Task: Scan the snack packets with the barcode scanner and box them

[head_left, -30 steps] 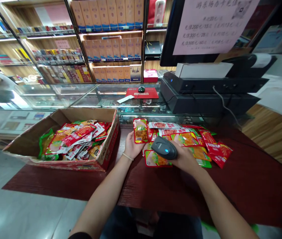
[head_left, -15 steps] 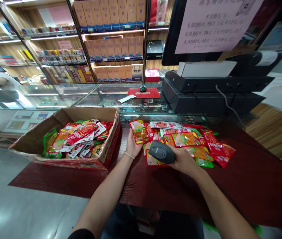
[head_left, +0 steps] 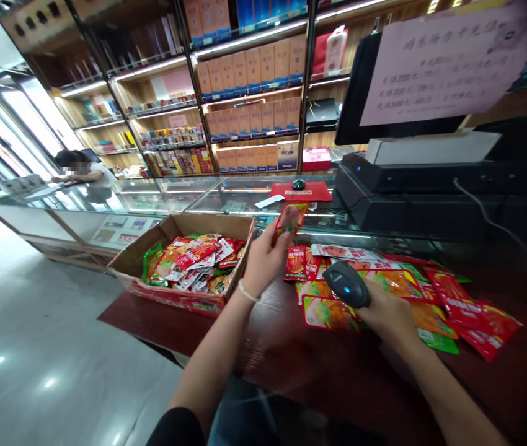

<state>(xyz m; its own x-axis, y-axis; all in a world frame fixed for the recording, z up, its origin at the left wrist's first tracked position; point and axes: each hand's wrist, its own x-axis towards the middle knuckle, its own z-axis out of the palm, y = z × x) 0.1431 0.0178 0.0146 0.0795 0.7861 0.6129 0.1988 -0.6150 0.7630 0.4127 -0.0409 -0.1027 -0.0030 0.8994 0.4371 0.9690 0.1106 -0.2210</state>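
My left hand (head_left: 267, 255) is closed on a red-edged snack packet (head_left: 292, 217), raised and tilted above the back of the brown counter. Wrapped in my right hand (head_left: 391, 310) is a dark barcode scanner (head_left: 347, 285) with a small blue light lit on top. Beneath and around the scanner lies a spread of snack packets (head_left: 396, 283), red, yellow, white and green, overlapping one another. To the left of my left hand stands an open cardboard box (head_left: 177, 301), filled with more mixed packets (head_left: 193, 260).
Behind the counter (head_left: 268, 347) runs a glass display case with a red mat (head_left: 314, 191) and a mouse (head_left: 298, 184). A monitor (head_left: 354, 93) with a paper sign and a black till (head_left: 384, 210) stand at right. Another person (head_left: 98, 176) leans at a far-left case.
My left hand has lifted the packet up and turned it. A blue light now shows on the scanner. The whole view has swung left and up.
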